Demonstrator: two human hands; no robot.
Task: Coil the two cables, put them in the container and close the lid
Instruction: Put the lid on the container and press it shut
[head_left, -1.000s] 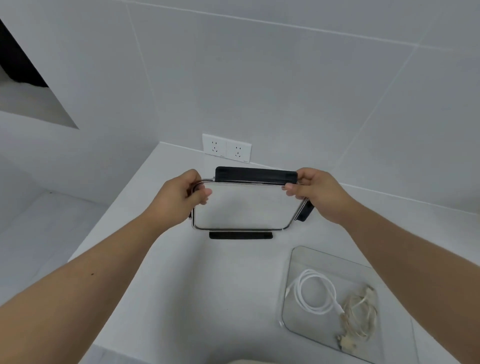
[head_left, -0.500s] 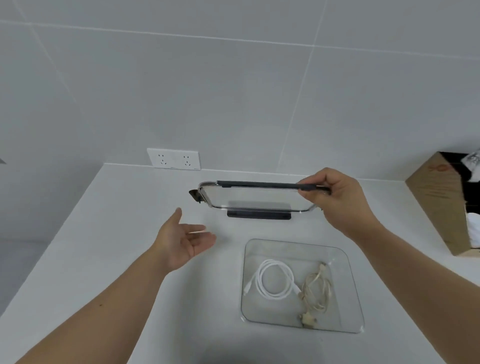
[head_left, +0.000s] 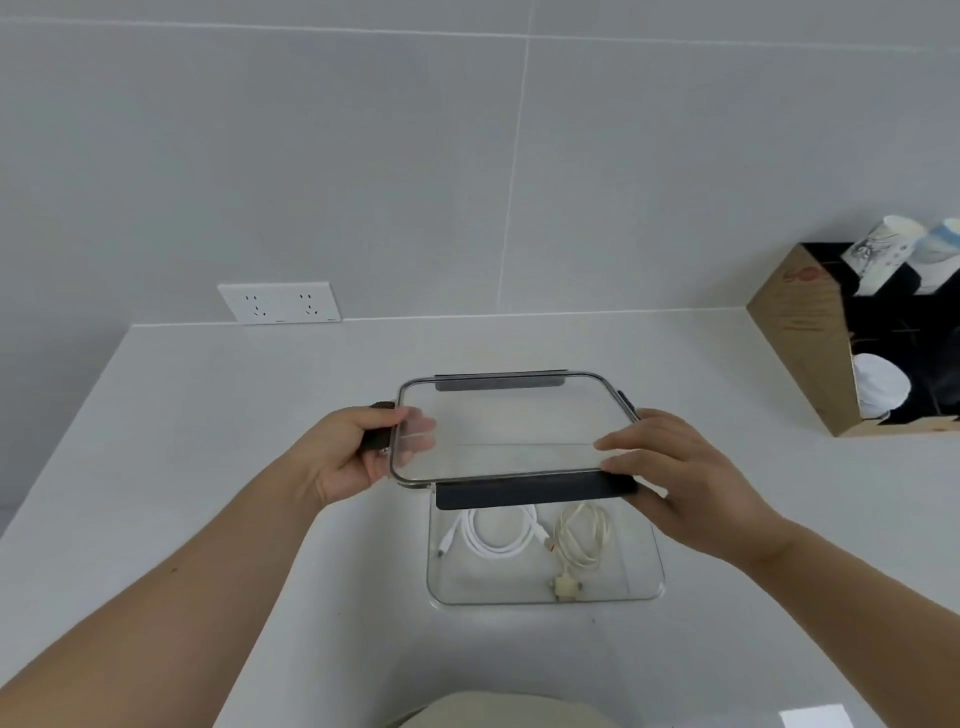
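Observation:
A clear glass container (head_left: 644, 582) stands on the white counter in front of me. Inside it lie a coiled white cable (head_left: 501, 535) on the left and a coiled cream cable (head_left: 579, 538) with its plug on the right. Above the container's far part hovers a clear lid (head_left: 509, 421) with dark clip flaps, held nearly flat. My left hand (head_left: 348, 452) grips its left edge at a dark flap. My right hand (head_left: 675, 473) grips its right front corner. The lid hides the container's far rim.
A white double wall socket (head_left: 280, 303) sits on the tiled wall at the back left. A cardboard box (head_left: 800, 332) with rolled items in dark compartments stands at the right. The counter's left edge drops off beside my left arm.
My left hand, open and free half a second ago, now grips the lid's left edge. The lid has come nearer and lower, over the container.

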